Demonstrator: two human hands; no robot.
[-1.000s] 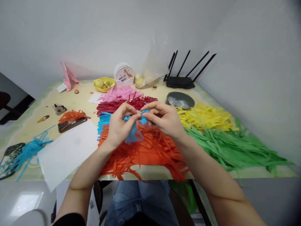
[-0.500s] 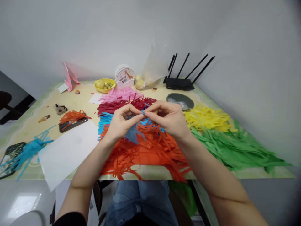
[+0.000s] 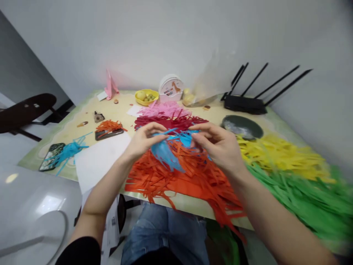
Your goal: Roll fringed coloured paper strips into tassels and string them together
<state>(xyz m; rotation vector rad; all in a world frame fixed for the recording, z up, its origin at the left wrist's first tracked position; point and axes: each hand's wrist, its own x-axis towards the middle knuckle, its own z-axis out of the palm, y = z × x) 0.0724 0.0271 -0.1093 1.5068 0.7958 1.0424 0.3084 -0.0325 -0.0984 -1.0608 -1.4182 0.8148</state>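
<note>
Over the middle of the worktop point(image 3: 102, 109), a light blue fringe point(image 3: 167, 156) hung from the grip of the left hand point(image 3: 143, 140), whose thumb and forefinger were pinched together on its upper end. Its loose strands fell below and to the right of those fingertips, in front of a heap of orange fringe point(image 3: 176, 178). Nearby, the right hand point(image 3: 222, 147) had its fingers curled close to more blue strips point(image 3: 185, 140); whether its grip was clamped on any could not be told. Dark red fringe point(image 3: 162, 122) lay just beyond the hands.
</note>
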